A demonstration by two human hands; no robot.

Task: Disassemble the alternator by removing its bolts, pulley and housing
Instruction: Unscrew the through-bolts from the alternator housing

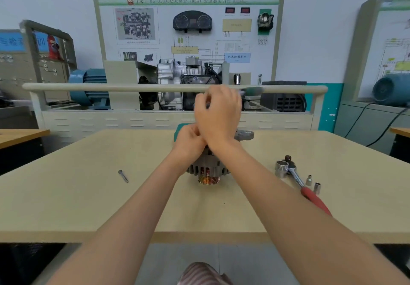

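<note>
The alternator point(208, 169) stands in the middle of the table point(88, 196), its copper-coloured pulley point(208, 179) facing me and a mounting ear point(245, 134) sticking out at the back right. My left hand point(188, 140) is curled over the alternator's top and hides most of the housing. Just above it, my right hand point(218, 111) is closed around a tool whose blurred green handle point(253, 90) pokes out to the right. The tool's tip is hidden. One loose bolt point(123, 176) lies on the table to the left.
A ratchet with a red handle point(312, 196) lies to the right, beside a large socket point(281, 168) and two small sockets point(312, 184). A teal object point(179, 127) shows behind my left hand. A training bench with a rail point(111, 88) stands past the table's far edge.
</note>
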